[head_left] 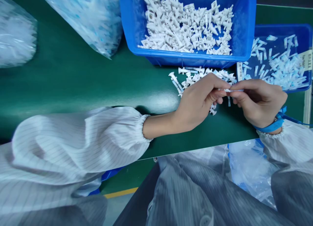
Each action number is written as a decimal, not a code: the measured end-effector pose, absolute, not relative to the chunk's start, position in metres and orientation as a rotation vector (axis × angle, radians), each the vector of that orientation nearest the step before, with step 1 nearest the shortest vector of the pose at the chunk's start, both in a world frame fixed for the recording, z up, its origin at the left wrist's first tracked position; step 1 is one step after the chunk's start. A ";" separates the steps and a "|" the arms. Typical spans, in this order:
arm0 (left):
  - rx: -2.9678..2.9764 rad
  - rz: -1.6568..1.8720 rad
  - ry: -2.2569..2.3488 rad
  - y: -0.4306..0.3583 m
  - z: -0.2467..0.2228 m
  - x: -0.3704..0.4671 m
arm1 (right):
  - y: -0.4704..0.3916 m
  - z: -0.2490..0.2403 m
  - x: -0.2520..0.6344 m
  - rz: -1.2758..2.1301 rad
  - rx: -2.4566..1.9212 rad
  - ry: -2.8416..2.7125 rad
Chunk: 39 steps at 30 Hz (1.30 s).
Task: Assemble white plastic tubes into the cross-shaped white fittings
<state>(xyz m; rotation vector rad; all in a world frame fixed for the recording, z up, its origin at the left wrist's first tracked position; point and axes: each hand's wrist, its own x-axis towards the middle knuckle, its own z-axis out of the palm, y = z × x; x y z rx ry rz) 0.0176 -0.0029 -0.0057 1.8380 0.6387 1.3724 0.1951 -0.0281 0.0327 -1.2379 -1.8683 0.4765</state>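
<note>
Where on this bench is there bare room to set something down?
Widest patch: green tabletop between the blue-filled bag and the left sleeve. A narrower strip runs between the left hand and the bench's front edge. Crowded: in front of the large blue bin, where white parts lie.

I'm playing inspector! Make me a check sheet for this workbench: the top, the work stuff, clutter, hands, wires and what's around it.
Surface: green tabletop, shiny, with light reflecting off it.
Work things: small part in the fingers; loose pile of white and bluish pieces; large blue bin of white parts; smaller blue bin of pale blue pieces.
Clutter: two filled clear bags, farther left.
Hands: left hand and right hand pinch the same part.
Cables: blue cord from the right wrist's blue band; far end not visible.
Surroundings: yellow floor line; plastic bag below the table edge.
</note>
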 end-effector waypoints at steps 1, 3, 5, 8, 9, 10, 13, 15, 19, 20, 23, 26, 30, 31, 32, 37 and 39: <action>1.840 1.357 0.656 -0.003 -0.005 0.017 | -0.029 0.032 0.193 0.458 -1.271 -1.858; 1.848 1.339 0.664 -0.004 -0.005 0.017 | -0.031 0.031 0.191 0.427 -1.326 -1.850; 1.834 1.332 0.663 -0.004 -0.005 0.017 | -0.032 0.030 0.189 0.410 -1.323 -1.837; 1.770 1.307 0.683 -0.004 -0.005 0.018 | -0.031 0.027 0.186 0.413 -1.260 -1.811; 1.747 1.304 0.685 -0.004 -0.005 0.018 | -0.031 0.027 0.185 0.417 -1.244 -1.803; 1.726 1.304 0.683 -0.003 -0.005 0.018 | -0.031 0.026 0.184 0.419 -1.237 -1.796; 1.678 1.310 0.654 -0.002 -0.005 0.019 | -0.032 0.024 0.181 0.417 -1.241 -1.779; 1.636 1.312 0.632 -0.002 -0.006 0.020 | -0.033 0.023 0.179 0.412 -1.252 -1.761; 1.582 1.303 0.634 -0.002 -0.009 0.022 | -0.037 0.024 0.175 0.376 -1.318 -1.726; 1.580 1.297 0.654 -0.003 -0.010 0.023 | -0.038 0.025 0.174 0.365 -1.331 -1.725; 1.589 1.290 0.691 -0.005 -0.011 0.025 | -0.038 0.024 0.173 0.340 -1.326 -1.718; 1.623 1.250 0.729 -0.007 -0.011 0.025 | -0.037 0.022 0.173 0.328 -1.288 -1.713; 1.661 1.231 0.752 -0.008 -0.011 0.024 | -0.035 0.018 0.169 0.259 -1.233 -1.732; 1.664 1.247 0.742 -0.008 -0.011 0.024 | -0.035 0.018 0.168 0.239 -1.240 -1.739; 1.666 1.265 0.733 -0.008 -0.012 0.024 | -0.035 0.018 0.166 0.222 -1.257 -1.748; 1.673 1.274 0.734 -0.009 -0.013 0.025 | -0.036 0.021 0.162 0.222 -1.309 -1.761; 1.672 1.267 0.744 -0.009 -0.013 0.025 | -0.036 0.021 0.163 0.268 -1.331 -1.747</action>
